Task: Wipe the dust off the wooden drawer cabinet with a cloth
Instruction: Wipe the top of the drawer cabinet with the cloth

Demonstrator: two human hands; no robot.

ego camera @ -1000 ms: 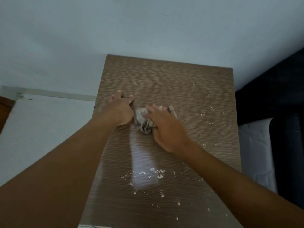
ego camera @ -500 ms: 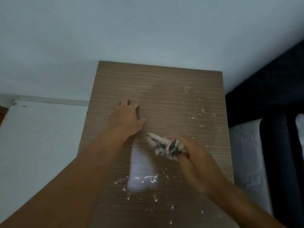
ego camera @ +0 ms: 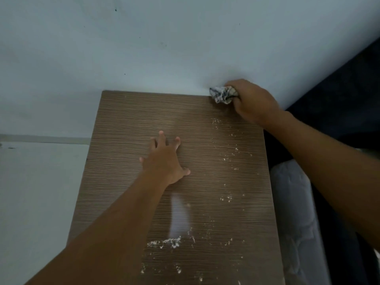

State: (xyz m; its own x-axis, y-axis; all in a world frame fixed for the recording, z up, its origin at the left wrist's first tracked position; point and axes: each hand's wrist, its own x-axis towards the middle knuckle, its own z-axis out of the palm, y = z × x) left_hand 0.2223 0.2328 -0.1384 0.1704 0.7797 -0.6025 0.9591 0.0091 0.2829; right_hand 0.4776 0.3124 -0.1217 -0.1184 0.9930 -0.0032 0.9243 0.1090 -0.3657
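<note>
The brown wooden cabinet top (ego camera: pixel 127 145) fills the middle of the head view. White dust specks (ego camera: pixel 228 153) run down its right side, and a thicker clump (ego camera: pixel 164 242) lies near the front. My right hand (ego camera: pixel 253 101) is at the far right corner by the wall, shut on a crumpled checked cloth (ego camera: pixel 221 95) that touches the back edge. My left hand (ego camera: pixel 166 159) lies flat on the middle of the top, fingers spread, holding nothing.
A pale wall (ego camera: pixel 164 48) stands right behind the cabinet. A white surface (ego camera: pixel 37 182) lies lower on the left. To the right are a dark bed frame (ego camera: pixel 339 89) and a light quilted mattress (ego camera: pixel 292 202), close to the cabinet's right edge.
My right hand has carried the cloth from the middle of the top out to the far right corner. My left hand shifted a little toward the centre and spread its fingers.
</note>
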